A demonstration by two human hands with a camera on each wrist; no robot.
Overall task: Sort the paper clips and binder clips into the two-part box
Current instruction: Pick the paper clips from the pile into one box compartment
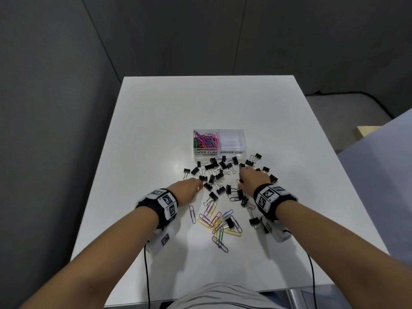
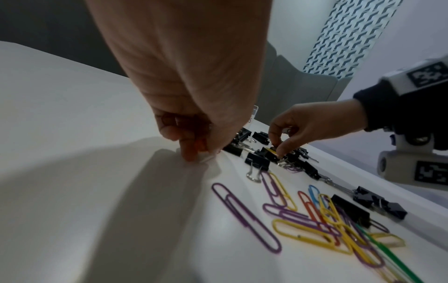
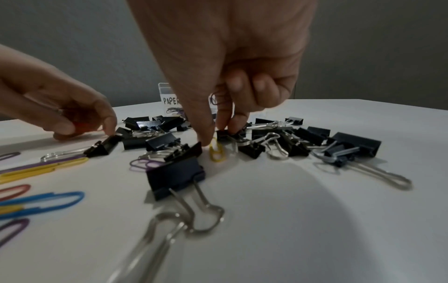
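The clear two-part box point(image 1: 231, 130) stands mid-table. Its left half holds coloured paper clips point(image 1: 206, 139); the half labelled for binder clips shows nothing inside. Black binder clips point(image 1: 214, 172) lie scattered in front of it, and loose paper clips point(image 1: 218, 221) lie nearer me. My left hand point(image 1: 199, 186) is at the left rim of the binder clips with its fingers curled round a red paper clip point(image 2: 200, 145), fingertips on the table. My right hand point(image 3: 215, 137) pinches a yellow paper clip point(image 3: 217, 153) that lies among the binder clips.
The white table point(image 1: 156, 121) ends close behind the box, with dark wall panels beyond. A large binder clip point(image 3: 174, 176) lies just under my right wrist. Cables point(image 1: 146, 264) hang from both wrist cameras over the near edge.
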